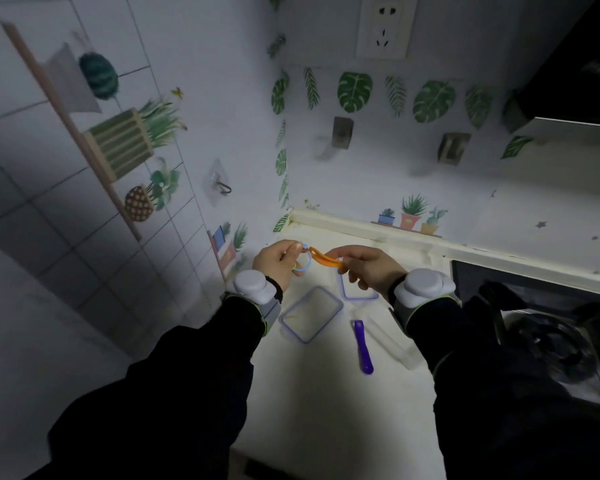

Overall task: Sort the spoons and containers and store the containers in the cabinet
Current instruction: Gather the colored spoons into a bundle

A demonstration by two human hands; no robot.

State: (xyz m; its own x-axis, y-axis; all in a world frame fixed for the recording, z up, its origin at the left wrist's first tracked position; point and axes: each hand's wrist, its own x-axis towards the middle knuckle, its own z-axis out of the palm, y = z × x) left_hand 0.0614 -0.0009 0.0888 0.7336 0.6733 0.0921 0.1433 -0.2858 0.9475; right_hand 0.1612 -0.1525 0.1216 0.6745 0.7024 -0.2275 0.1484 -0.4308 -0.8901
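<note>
Above the white counter (326,410) my left hand (278,263) pinches a light blue ring (303,263). My right hand (368,268) grips an orange spoon (323,258) whose end meets the ring. Below the hands lie two clear containers with purple rims: one (310,313) under my left wrist, another (359,291) partly hidden by my right hand. A purple spoon (362,346) lies flat on the counter. Beside it, to the right, rests a clear long piece (392,341).
A gas stove (551,344) sits to the right of the counter. Tiled walls with plant stickers rise at the left and back, with a hook (222,187) and a power socket (383,27). A dark hood (575,64) hangs at top right.
</note>
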